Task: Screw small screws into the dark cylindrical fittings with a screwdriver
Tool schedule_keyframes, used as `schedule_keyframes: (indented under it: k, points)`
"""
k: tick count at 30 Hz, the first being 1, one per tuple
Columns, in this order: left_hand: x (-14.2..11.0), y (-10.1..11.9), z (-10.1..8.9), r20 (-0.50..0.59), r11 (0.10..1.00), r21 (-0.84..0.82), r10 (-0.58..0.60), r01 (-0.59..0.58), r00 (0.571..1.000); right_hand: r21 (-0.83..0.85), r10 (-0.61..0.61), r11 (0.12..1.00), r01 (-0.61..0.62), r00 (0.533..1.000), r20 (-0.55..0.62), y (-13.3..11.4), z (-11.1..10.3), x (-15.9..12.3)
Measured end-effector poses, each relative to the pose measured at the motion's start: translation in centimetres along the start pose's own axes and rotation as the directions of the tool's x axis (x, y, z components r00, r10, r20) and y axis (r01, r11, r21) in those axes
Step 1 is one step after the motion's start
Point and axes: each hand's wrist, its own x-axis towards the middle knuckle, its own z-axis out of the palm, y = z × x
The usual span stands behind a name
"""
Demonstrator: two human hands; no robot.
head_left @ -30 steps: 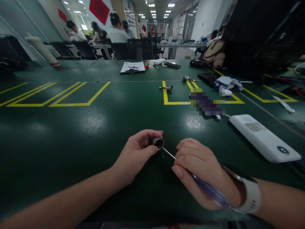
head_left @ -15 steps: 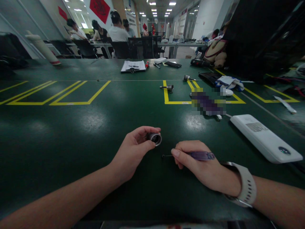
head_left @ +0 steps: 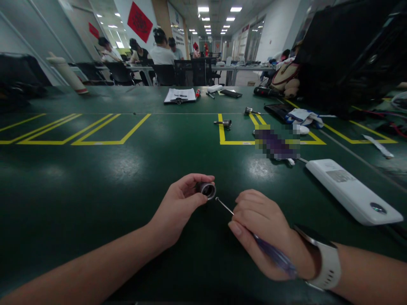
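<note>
Between the thumb and fingers of my left hand (head_left: 178,207) is a hollow metal cylinder (head_left: 209,191), its round opening turned toward the right and toward me. My right hand (head_left: 263,228) grips a screwdriver (head_left: 275,255) with a clear purple handle, which lies across the palm. Its thin shaft points up and left, and a small screw-like piece sits at the tip, just short of the cylinder's rim. The tip and the cylinder look apart. A watch with a pale strap is on my right wrist.
Two metal parts with shafts (head_left: 227,123) lie near the yellow tape. A white power bank (head_left: 354,190) rests at right, cabled to a blurred-out purple item (head_left: 275,144). Further back are a clipboard (head_left: 180,95), a black phone (head_left: 231,93) and a cloth (head_left: 305,117). People sit at tables beyond.
My right hand has turned, so the screwdriver's tip has swung up toward the cylinder's opening and its handle down. The left hand keeps its hold. The view has tilted up slightly.
</note>
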Motion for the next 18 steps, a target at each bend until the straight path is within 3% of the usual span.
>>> schedule_keyframes:
  k: [4, 12, 18]
  points:
    - [-0.18, -0.05, 0.16, 0.008, 1.000, 0.007, 0.017, -0.017, 1.000, -0.013, -0.076, 0.997, 0.075, 0.996, -0.041, -0.15, -0.08, 0.00]
    - [-0.44, -0.36, 0.28, 0.084, 0.998, -0.012, 0.062, -0.061, 0.995, -0.064, -0.070, 0.995, 0.075, 0.995, 0.077, -0.13, 0.25, 0.27]
    - [-0.51, -0.46, 0.43, 0.076, 0.996, 0.013, 0.088, -0.089, 0.993, -0.094, -0.084, 0.991, 0.091, 0.993, 0.079, -0.11, 0.56, 0.18]
